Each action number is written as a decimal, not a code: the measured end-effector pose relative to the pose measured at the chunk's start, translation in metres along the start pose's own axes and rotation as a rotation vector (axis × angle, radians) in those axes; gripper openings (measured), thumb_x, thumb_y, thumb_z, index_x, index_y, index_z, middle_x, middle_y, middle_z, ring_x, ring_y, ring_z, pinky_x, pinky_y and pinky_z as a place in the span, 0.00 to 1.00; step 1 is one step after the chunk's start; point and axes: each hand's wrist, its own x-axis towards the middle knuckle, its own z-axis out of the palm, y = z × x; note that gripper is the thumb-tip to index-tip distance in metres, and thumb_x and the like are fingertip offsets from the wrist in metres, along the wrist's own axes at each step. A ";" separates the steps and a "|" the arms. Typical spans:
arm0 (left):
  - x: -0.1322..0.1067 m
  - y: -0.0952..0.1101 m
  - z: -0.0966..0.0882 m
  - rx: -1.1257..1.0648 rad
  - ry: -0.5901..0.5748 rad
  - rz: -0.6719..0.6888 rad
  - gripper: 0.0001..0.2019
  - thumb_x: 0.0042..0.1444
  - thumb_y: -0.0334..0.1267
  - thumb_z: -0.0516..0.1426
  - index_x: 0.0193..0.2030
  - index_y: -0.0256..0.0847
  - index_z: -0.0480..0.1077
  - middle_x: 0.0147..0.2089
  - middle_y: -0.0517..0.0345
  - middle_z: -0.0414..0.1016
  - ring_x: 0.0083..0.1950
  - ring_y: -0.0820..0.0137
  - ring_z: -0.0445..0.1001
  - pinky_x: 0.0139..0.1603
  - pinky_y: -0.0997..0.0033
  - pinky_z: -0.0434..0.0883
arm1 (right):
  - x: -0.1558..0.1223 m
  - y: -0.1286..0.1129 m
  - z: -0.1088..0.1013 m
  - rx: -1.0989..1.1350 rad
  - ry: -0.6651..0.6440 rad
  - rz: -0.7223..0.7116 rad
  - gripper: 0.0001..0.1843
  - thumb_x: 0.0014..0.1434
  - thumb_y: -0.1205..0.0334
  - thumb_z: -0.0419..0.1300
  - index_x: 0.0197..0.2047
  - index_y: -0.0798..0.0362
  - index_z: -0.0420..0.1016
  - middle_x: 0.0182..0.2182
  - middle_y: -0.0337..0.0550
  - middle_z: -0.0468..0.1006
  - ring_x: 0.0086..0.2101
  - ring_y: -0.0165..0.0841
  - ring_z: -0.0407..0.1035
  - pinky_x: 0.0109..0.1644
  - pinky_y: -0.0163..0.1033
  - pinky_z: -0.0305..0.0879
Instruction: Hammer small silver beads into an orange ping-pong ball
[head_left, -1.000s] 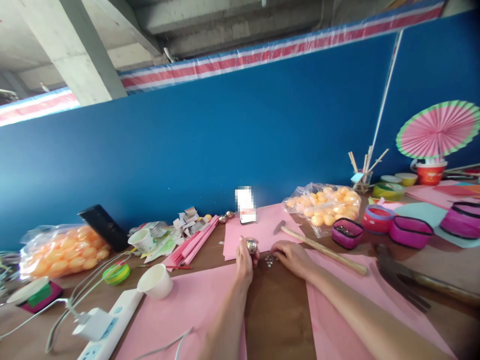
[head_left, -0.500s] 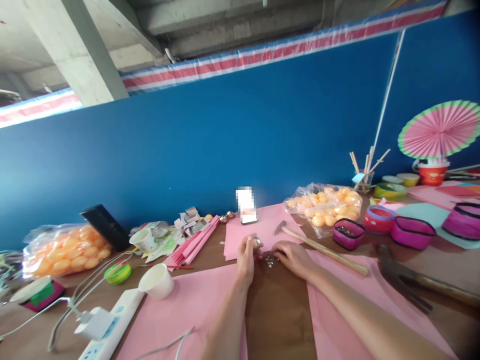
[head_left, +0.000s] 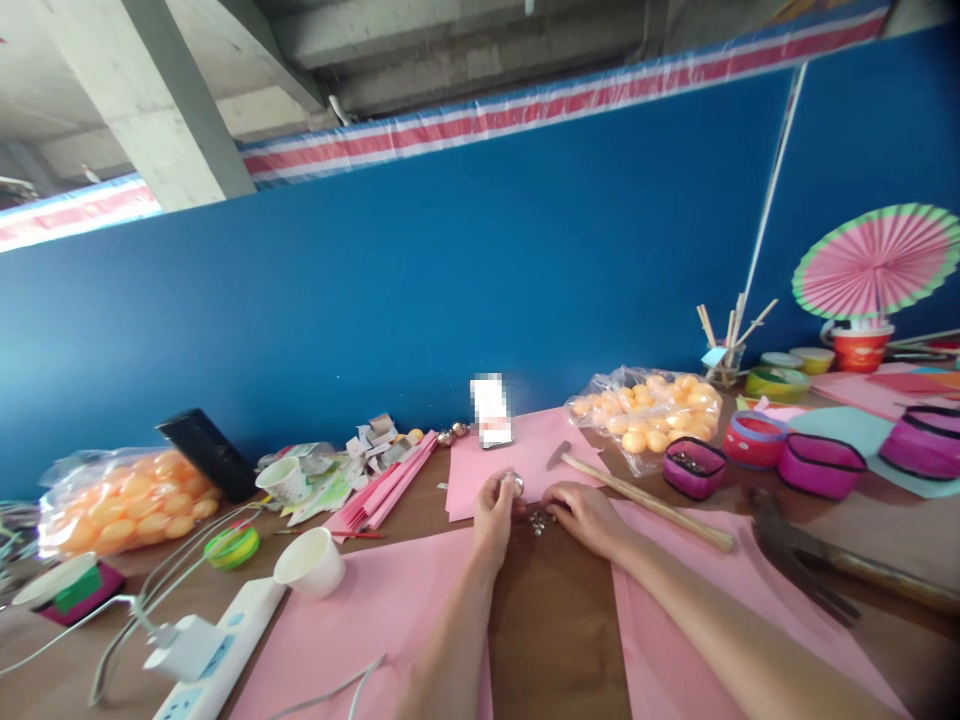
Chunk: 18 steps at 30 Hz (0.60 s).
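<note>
My left hand (head_left: 493,516) is closed around a small shiny silver ball (head_left: 516,484) and holds it just above the brown table (head_left: 559,620). Beside it my right hand (head_left: 583,512) rests on the table, fingers curled over a little heap of small silver bits (head_left: 537,522). Whether it pinches one is hidden. Both hands lie at the near edge of a pink paper sheet (head_left: 517,455).
A hammer with a wooden handle (head_left: 645,499) lies right of my hands, another hammer (head_left: 817,565) farther right. Bags of orange balls (head_left: 649,410) (head_left: 124,500), paper cups (head_left: 311,562), a power strip (head_left: 217,655), pink baskets (head_left: 821,463) and a paper parasol (head_left: 876,258) stand around.
My left hand has turned and closed more over the silver ball, so less of it shows. The right hand has stayed on the silver bits.
</note>
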 end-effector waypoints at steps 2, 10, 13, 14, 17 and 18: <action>0.000 -0.001 0.000 0.004 0.006 0.006 0.23 0.46 0.52 0.54 0.43 0.35 0.68 0.32 0.55 0.69 0.25 0.76 0.66 0.26 0.76 0.66 | 0.000 0.000 0.000 -0.003 -0.005 -0.005 0.08 0.55 0.63 0.50 0.34 0.50 0.70 0.32 0.39 0.74 0.35 0.31 0.67 0.38 0.34 0.59; -0.001 0.000 -0.001 -0.026 -0.067 -0.011 0.22 0.46 0.49 0.56 0.45 0.37 0.68 0.30 0.57 0.68 0.26 0.77 0.66 0.27 0.75 0.65 | 0.001 0.001 0.001 -0.028 -0.012 0.003 0.08 0.55 0.64 0.49 0.33 0.50 0.70 0.31 0.38 0.74 0.35 0.31 0.67 0.38 0.33 0.58; -0.002 0.001 0.000 -0.059 -0.087 -0.013 0.21 0.45 0.49 0.56 0.44 0.37 0.68 0.28 0.58 0.67 0.26 0.77 0.65 0.28 0.75 0.64 | 0.001 0.001 0.001 -0.035 -0.018 0.004 0.09 0.55 0.64 0.49 0.33 0.50 0.70 0.31 0.38 0.74 0.35 0.30 0.67 0.38 0.33 0.58; -0.002 0.001 0.000 -0.067 -0.086 -0.014 0.21 0.45 0.49 0.56 0.43 0.37 0.69 0.28 0.58 0.67 0.26 0.77 0.65 0.28 0.75 0.64 | 0.001 0.001 0.002 -0.038 -0.020 0.006 0.09 0.55 0.64 0.49 0.33 0.50 0.70 0.31 0.38 0.74 0.34 0.30 0.67 0.38 0.33 0.58; -0.003 0.002 0.000 -0.080 -0.076 -0.011 0.21 0.45 0.50 0.56 0.41 0.37 0.69 0.28 0.58 0.66 0.25 0.77 0.65 0.27 0.75 0.63 | 0.002 0.001 0.002 -0.043 -0.020 0.009 0.09 0.55 0.64 0.49 0.33 0.50 0.70 0.31 0.38 0.74 0.34 0.31 0.67 0.38 0.33 0.59; -0.003 0.003 0.000 -0.080 -0.073 -0.008 0.21 0.45 0.50 0.56 0.41 0.36 0.69 0.27 0.58 0.66 0.24 0.77 0.65 0.26 0.75 0.63 | 0.002 0.001 0.001 -0.043 -0.019 0.009 0.09 0.55 0.64 0.49 0.33 0.50 0.70 0.31 0.38 0.74 0.34 0.31 0.67 0.37 0.33 0.59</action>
